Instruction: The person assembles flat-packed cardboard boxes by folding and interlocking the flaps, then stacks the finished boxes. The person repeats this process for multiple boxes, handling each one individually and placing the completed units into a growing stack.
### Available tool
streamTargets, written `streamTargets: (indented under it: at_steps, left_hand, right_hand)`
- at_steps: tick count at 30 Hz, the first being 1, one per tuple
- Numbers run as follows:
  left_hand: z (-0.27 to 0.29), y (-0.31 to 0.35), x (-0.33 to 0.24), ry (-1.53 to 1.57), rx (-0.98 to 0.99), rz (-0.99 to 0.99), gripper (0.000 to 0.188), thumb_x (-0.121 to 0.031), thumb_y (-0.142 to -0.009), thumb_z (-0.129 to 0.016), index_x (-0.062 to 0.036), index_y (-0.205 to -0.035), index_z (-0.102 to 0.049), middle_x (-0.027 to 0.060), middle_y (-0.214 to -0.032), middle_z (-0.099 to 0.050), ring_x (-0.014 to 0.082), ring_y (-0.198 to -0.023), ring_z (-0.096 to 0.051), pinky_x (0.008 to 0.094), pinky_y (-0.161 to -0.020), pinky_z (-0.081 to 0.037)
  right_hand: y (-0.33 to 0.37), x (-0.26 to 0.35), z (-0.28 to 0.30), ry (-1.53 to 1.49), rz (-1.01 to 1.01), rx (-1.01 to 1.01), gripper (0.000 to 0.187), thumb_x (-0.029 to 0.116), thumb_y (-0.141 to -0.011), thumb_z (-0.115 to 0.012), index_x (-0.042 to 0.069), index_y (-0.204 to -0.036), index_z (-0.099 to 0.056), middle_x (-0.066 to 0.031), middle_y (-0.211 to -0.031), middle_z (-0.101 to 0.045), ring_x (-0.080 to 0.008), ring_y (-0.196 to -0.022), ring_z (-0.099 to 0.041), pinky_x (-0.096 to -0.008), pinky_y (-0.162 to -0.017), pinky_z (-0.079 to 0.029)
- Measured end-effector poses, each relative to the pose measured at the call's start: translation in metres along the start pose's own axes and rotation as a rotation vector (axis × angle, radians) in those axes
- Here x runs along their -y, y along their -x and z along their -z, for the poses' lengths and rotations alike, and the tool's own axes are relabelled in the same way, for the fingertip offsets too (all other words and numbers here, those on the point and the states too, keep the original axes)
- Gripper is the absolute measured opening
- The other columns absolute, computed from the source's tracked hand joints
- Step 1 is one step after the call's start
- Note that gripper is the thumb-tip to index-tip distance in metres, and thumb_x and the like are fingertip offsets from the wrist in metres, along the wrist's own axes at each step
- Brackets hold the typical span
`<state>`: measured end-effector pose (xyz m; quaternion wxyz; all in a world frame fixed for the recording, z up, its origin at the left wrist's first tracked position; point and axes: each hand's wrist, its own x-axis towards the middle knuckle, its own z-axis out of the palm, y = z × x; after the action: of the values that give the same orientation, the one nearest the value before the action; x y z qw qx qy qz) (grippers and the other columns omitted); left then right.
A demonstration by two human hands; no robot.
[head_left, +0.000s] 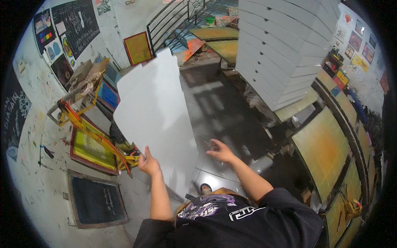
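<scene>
A large flat white cardboard sheet, with tabs and cut-outs along its edges, hangs tilted in front of me and slightly to the left. My left hand grips its left edge low down, thumb on the near face; the other fingers are partly hidden. To the right of the sheet, my right hand hovers with fingers apart, touching nothing. Between that hand and the sheet's right edge there is a small gap.
A tall stack of white boxes rises at the far right. Yellowish boards lie along the right side. On the left are a yellow metal frame, a yellow screen frame and a dark framed panel. A metal railing stands behind.
</scene>
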<state>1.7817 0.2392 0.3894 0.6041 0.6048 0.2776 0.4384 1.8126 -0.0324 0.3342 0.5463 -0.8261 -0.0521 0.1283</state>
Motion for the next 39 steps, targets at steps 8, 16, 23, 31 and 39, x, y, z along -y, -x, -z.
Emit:
streamTargets:
  at_steps: [8, 16, 23, 31, 39]
  left_hand:
    - [-0.175, -0.055, -0.012, 0.120, 0.137, -0.012, 0.031, -0.012, -0.084, -0.056, -0.0014, -0.057, -0.047, 0.0024, -0.059, -0.055, 0.0035, -0.056, -0.042, 0.0220, -0.048, -0.036]
    - [-0.302, -0.151, 0.076, 0.067, 0.684, -0.217, 0.043, -0.024, -0.082, -0.058, -0.0021, -0.117, -0.048, 0.0165, -0.113, -0.053, 0.0245, -0.107, -0.049, 0.0329, -0.090, -0.037]
    - [-0.286, -0.285, 0.292, -0.591, 0.617, 0.656, 0.061, -0.053, -0.078, -0.052, 0.0053, -0.095, -0.054, 0.0199, -0.092, -0.059, 0.0307, -0.088, -0.054, 0.0384, -0.080, -0.041]
    - [-0.387, -0.373, 0.367, -0.429, 0.584, 1.202, 0.084, -0.070, -0.068, -0.048, -0.0109, -0.124, -0.024, 0.0160, -0.121, -0.032, 0.0306, -0.109, -0.033, 0.0490, -0.086, -0.025]
    - [-0.620, -0.487, 0.372, -0.064, 0.781, 1.148, 0.088, -0.057, -0.072, -0.056, -0.0021, -0.133, -0.024, 0.0201, -0.134, -0.029, 0.0332, -0.121, -0.034, 0.0470, -0.096, -0.027]
  right_hand:
    - [-0.178, 0.063, -0.135, 0.254, 0.427, -0.047, 0.079, 0.029, -0.069, -0.064, 0.003, -0.131, -0.023, -0.0193, -0.128, -0.036, -0.0347, -0.114, -0.040, -0.0389, -0.093, -0.036]
    - [-0.389, 0.082, -0.074, -0.090, 0.268, -0.498, 0.028, 0.021, -0.084, -0.050, 0.001, -0.103, -0.054, -0.0126, -0.095, -0.060, -0.0225, -0.087, -0.056, -0.0347, -0.075, -0.044]
    - [-0.517, 0.139, 0.052, -0.427, 0.181, -0.635, 0.009, 0.003, -0.074, -0.058, 0.001, -0.083, -0.059, -0.0061, -0.074, -0.061, -0.0138, -0.067, -0.056, -0.0298, -0.061, -0.046]
    - [-0.641, 0.161, 0.155, -0.602, 0.240, -0.873, 0.017, 0.001, -0.074, -0.061, -0.002, -0.089, -0.056, -0.0101, -0.085, -0.061, -0.0178, -0.073, -0.059, -0.0287, -0.064, -0.046]
    - [-0.760, 0.167, 0.261, -0.688, 0.284, -1.037, 0.037, 0.011, -0.082, -0.053, -0.011, -0.110, -0.045, -0.0203, -0.108, -0.053, -0.0275, -0.099, -0.053, -0.0385, -0.084, -0.045]
